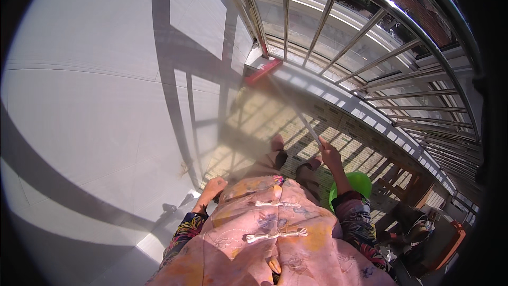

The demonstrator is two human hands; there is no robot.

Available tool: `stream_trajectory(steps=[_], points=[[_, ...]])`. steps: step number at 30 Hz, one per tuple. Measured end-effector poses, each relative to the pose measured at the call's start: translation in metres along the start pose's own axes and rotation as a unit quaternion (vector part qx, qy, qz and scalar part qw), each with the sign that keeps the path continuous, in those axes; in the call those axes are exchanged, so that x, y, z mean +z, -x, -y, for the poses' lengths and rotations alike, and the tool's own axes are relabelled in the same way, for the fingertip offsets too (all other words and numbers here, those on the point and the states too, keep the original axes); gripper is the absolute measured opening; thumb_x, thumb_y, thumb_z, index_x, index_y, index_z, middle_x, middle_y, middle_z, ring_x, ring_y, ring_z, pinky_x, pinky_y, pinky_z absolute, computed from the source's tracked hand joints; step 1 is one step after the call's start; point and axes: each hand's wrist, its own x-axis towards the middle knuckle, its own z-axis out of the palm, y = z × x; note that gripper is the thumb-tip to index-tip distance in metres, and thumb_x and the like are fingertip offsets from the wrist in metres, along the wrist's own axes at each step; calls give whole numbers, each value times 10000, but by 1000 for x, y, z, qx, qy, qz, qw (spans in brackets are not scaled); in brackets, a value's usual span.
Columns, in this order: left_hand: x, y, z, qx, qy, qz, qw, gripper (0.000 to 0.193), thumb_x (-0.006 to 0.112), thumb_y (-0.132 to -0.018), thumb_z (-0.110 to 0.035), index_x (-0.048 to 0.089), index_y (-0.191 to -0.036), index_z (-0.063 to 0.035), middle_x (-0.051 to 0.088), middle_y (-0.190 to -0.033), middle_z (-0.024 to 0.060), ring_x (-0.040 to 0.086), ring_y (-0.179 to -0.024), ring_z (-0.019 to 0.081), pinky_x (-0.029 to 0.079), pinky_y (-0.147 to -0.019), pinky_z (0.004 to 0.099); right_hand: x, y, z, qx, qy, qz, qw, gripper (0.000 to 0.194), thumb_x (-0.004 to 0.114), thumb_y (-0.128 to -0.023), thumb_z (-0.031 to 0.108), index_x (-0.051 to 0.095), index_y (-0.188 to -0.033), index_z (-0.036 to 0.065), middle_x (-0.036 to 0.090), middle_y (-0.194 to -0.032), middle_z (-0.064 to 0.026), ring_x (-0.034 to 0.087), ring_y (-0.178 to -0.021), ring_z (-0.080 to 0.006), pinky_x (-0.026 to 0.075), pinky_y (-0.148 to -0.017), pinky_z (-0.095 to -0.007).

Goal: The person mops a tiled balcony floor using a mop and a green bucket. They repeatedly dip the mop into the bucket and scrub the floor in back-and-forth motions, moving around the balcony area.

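Observation:
My right hand (331, 154) grips the end of the metal pole of a red-headed broom (264, 72). The pole runs away from me, up and to the left, and is partly blurred. The broom head lies in the far corner, where the white tiled wall meets the ledge under the railing. My left hand (216, 186) is beside my waist near the wall, fingers curled, with nothing visible in it. A green rounded plastic thing (359, 184), partly hidden by my right forearm, is just beyond that arm.
A metal railing (357, 53) curves along the far and right side above a white ledge (337, 96). The white tiled wall (99, 107) rises at left. At lower right are a wooden stool or frame (412, 188) and an orange-rimmed container (454, 246) among clutter.

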Motion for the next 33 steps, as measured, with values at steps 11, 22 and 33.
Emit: stream_trajectory(steps=[11,22,33], points=[[5,-29,-55,-1,-124,37,992,317,568,-780,-333,672,-877,-50,654,-932,204,617,-925,343,472,-813,395,-28,110,-152,222,-23,6,975,434,541,-886,292,495,-1317,282,614,-1139,-147,591,-1031,-326,453,-867,-419],[43,-22,-88,46,-166,61,983,344,575,-783,-346,664,-886,-30,654,-917,214,625,-887,346,479,-803,398,-21,167,-159,198,-60,-35,978,410,490,-923,304,473,-1328,249,627,-1050,-192,592,-968,-387,458,-822,-462],[79,12,-128,44,-233,98,967,341,582,-803,-365,669,-891,-48,656,-934,208,617,-924,345,471,-818,384,-24,178,-289,206,-51,-91,973,403,539,-890,302,516,-1291,291,640,-1033,-162,607,-956,-364,477,-808,-446]])
